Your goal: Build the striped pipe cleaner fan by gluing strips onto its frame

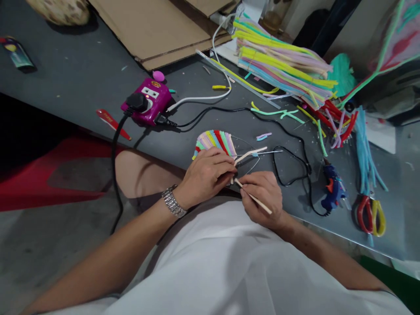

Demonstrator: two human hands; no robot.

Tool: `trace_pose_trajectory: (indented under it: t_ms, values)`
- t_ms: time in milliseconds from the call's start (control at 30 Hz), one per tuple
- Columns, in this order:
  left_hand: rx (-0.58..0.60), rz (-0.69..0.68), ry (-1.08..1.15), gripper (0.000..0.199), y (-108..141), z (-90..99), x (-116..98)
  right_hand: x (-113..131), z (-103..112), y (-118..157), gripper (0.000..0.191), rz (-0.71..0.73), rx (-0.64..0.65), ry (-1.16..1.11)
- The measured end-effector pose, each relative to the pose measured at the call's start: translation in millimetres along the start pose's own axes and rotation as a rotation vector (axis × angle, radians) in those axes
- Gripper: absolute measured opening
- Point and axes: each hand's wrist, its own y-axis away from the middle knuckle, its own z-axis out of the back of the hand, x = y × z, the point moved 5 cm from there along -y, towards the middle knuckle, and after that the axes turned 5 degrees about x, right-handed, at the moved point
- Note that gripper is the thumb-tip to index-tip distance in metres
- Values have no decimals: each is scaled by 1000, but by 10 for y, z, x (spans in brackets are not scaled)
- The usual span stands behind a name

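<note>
The white cloth shirt (249, 262) on me is nearest, and just beyond it I hold a fan-shaped piece banded in red, yellow, green, lilac and cream fuzzy stems (214, 141). It lies partly under my left hand (210, 173), its curved edge showing past my knuckles; my right hand (262, 197) is to the right of it and nearer me.

My left hand is palm down, its fingers together and curled over the fan's near edge, gripping it; the thumb is mostly hidden. A silver metal-link watch (173, 202) circles that wrist. My right hand is curled, pinching a short cream fuzzy stem (259, 203) between thumb and fingers; its upper end is close to my left fingertips, and I can't tell whether they touch.

On the grey tabletop (82, 74), well right of the fan, are red-and-yellow-handled scissors (372, 214) and a blue glue gun with an orange trigger (333, 188). Beyond the fan to the left sits a magenta power socket block (149, 103); beyond it to the right, a bundle of pastel fuzzy stems (282, 65). Farther past the fan lie flat brown cardboard sheets (164, 30).
</note>
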Motion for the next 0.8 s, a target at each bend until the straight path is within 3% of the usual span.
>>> trace_pose_trajectory:
  t_ms: [100, 267, 400, 600, 700, 800]
  values:
    - [4, -6, 3, 14, 27, 20, -9, -47, 76, 58, 29, -51, -64, -72]
    - [79, -83, -99, 29, 151, 64, -65, -64, 216, 50, 46, 45, -78, -7]
    - [71, -117, -185, 32, 288, 66, -31, -146, 168, -10, 32, 37, 74, 144]
    - [6, -167, -93, 23, 384, 77, 14, -182, 11, -107, 16, 142, 255, 239]
    - [-64, -157, -8, 20, 286, 300, -41, -137, 117, -286, 17, 176, 182, 159]
    - [-155, -81, 31, 17, 54, 699, -120, -56, 345, -607, 15, 178, 56, 83]
